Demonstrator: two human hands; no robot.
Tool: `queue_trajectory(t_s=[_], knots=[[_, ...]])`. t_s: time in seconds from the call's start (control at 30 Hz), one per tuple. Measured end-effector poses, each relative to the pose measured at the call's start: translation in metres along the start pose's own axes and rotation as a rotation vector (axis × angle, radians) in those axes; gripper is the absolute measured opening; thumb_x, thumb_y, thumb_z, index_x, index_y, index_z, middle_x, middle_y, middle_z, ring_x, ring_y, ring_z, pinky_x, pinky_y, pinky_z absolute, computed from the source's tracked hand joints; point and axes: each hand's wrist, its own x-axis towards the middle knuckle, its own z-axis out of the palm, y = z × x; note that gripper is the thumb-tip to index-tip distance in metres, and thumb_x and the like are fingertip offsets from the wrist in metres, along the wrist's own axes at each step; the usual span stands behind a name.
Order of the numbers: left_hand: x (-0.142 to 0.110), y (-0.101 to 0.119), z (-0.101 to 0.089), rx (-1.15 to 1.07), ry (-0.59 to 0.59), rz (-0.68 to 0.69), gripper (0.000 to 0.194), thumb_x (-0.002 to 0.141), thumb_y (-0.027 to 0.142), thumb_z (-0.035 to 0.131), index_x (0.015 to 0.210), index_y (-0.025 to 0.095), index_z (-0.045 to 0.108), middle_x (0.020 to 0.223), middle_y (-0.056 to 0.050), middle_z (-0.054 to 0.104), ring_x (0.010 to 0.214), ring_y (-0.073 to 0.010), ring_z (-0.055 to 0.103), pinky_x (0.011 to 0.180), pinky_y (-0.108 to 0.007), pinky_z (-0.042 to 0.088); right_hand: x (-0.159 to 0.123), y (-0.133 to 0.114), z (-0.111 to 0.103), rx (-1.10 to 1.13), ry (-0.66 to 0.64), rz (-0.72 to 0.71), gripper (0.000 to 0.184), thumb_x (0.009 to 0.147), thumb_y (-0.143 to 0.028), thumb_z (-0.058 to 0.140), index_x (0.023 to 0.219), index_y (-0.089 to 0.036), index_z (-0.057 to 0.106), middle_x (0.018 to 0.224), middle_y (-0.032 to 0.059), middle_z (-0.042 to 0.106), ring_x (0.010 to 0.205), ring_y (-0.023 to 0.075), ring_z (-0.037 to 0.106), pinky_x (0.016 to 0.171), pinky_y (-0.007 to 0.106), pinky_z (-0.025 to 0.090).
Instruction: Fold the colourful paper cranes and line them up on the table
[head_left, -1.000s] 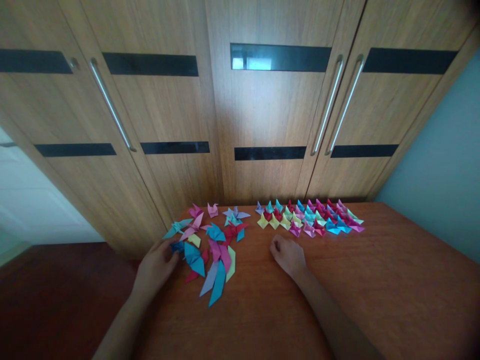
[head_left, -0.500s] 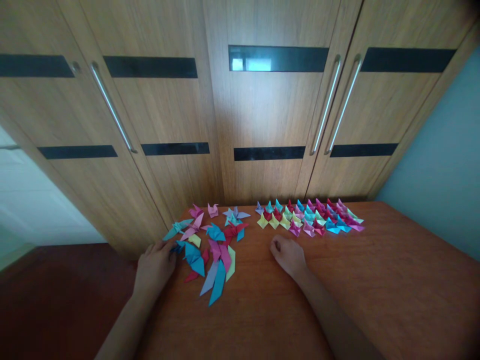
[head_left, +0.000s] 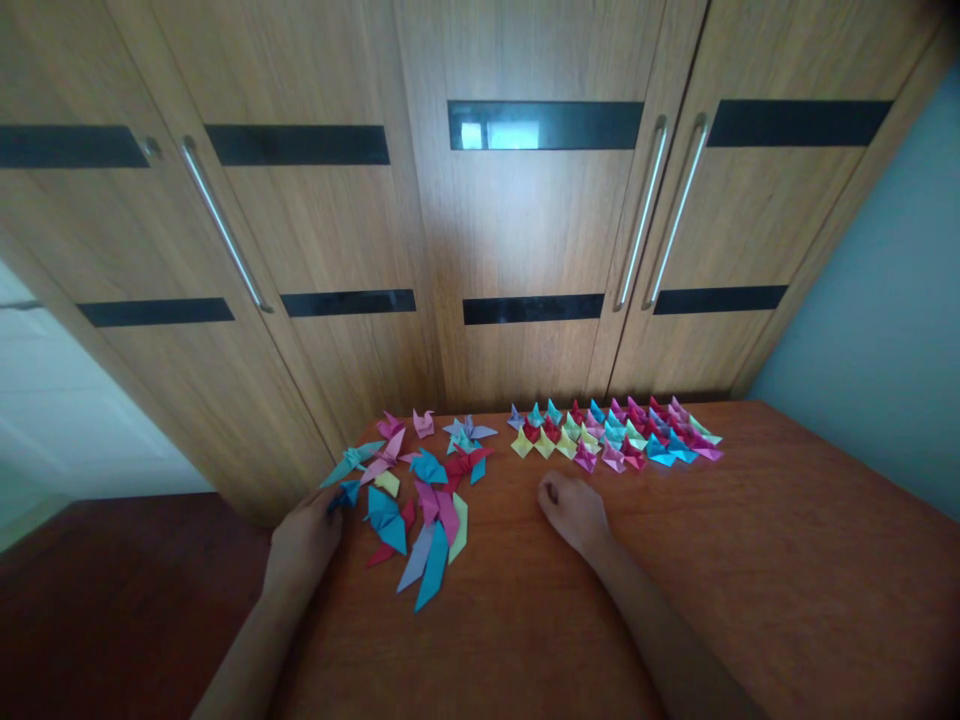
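At the left edge of the table, my left hand (head_left: 304, 538) pinches a small dark-blue paper crane (head_left: 346, 494) between thumb and fingertips. Loose folded cranes lie beside it in a jumble: a blue crane (head_left: 387, 520), a teal crane (head_left: 352, 461), a red crane (head_left: 466, 463) and a magenta crane (head_left: 437, 505), with others overlapping. My right hand (head_left: 576, 512) rests on the tabletop, fingers curled into a loose fist, and nothing shows in it. Just beyond it stand rows of small folded cranes (head_left: 613, 456) in several colours, set close together.
The brown wooden table (head_left: 525, 630) meets a tall wooden wardrobe (head_left: 517, 230) with dark strips and metal handles at its far side. A pale blue wall (head_left: 870, 290) borders the right. Dark red floor (head_left: 135, 600) shows to the left.
My left hand has drawn slightly left with the small dark-blue crane, which now sits apart from the larger blue one. My right hand stays in place. The view has shifted a little.
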Motion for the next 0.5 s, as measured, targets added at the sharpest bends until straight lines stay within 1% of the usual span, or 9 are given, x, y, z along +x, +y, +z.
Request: queue_trajectory(t_s=[0.07,0.13,0.2,0.27,0.33,0.37,0.43,0.5], knots=[[-0.001,-0.002,-0.004,-0.042,0.072,-0.071,0.031,0.085,0.027,0.043,0.109,0.019,0.061,0.106,-0.009,0.067,0.093,-0.0267,0.064,0.074,-0.033,0.05,-0.001,0.001,0.0,0.031,0.006,-0.015,0.017,0.085,-0.028,0.045,0.083,-0.022,0.061,0.075,0.0003,0.065,0.071,0.0136,0.058,0.057,0.023,0.028],[-0.001,0.0,-0.01,-0.135,0.199,-0.106,0.031,0.083,0.031,0.047,0.108,0.018,0.061,0.104,-0.008,0.068,0.091,-0.026,0.065,0.076,-0.034,0.051,-0.001,0.003,0.0,0.076,0.014,-0.032,0.016,0.084,-0.027,0.046,0.08,-0.022,0.061,0.072,-0.0006,0.065,0.068,0.0128,0.057,0.056,0.022,0.028],[-0.002,0.01,-0.019,-0.27,0.309,-0.084,0.031,0.082,0.033,0.049,0.106,0.018,0.062,0.1,-0.006,0.069,0.087,-0.0235,0.065,0.079,-0.034,0.051,-0.002,0.004,0.001,0.139,0.027,-0.047,0.015,0.083,-0.026,0.047,0.078,-0.022,0.061,0.07,-0.0016,0.063,0.065,0.0122,0.056,0.055,0.022,0.028],[-0.004,0.028,-0.028,-0.424,0.345,0.0,0.031,0.082,0.036,0.05,0.104,0.018,0.062,0.096,-0.006,0.069,0.084,-0.0215,0.066,0.08,-0.032,0.051,-0.002,0.005,0.003,0.223,0.034,-0.056,0.016,0.082,-0.026,0.048,0.076,-0.022,0.062,0.066,-0.002,0.061,0.063,0.012,0.055,0.055,0.022,0.029],[-0.009,0.055,-0.034,-0.559,0.284,0.132,0.033,0.082,0.037,0.05,0.106,0.018,0.061,0.099,-0.006,0.068,0.085,-0.0207,0.065,0.079,-0.031,0.051,-0.004,0.005,0.004,0.343,0.02,-0.082,0.017,0.082,-0.027,0.048,0.076,-0.021,0.062,0.065,-0.0019,0.06,0.062,0.0123,0.055,0.056,0.022,0.032],[-0.012,0.07,-0.036,-0.598,0.213,0.215,0.031,0.081,0.036,0.051,0.105,0.019,0.061,0.099,-0.006,0.068,0.086,-0.0203,0.064,0.079,-0.03,0.05,-0.005,0.005,0.005,0.418,0.008,-0.103,0.018,0.082,-0.028,0.047,0.076,-0.021,0.062,0.064,-0.0017,0.06,0.061,0.0125,0.055,0.057,0.022,0.034],[-0.021,0.101,-0.035,-0.649,0.018,0.358,0.028,0.081,0.03,0.052,0.107,0.021,0.06,0.097,-0.004,0.068,0.085,-0.0185,0.064,0.078,-0.028,0.05,-0.009,0.005,0.004,0.586,-0.025,-0.154,0.021,0.083,-0.031,0.046,0.078,-0.019,0.062,0.063,-0.001,0.06,0.061,0.0131,0.055,0.06,0.023,0.038],[-0.031,0.13,-0.03,-0.728,-0.164,0.476,0.031,0.08,0.02,0.051,0.11,0.023,0.058,0.097,-0.002,0.068,0.087,-0.0162,0.063,0.079,-0.026,0.049,-0.014,0.005,0.002,0.75,-0.061,-0.2,0.025,0.085,-0.036,0.044,0.082,-0.018,0.062,0.065,0.0,0.06,0.063,0.0136,0.056,0.062,0.023,0.04]])
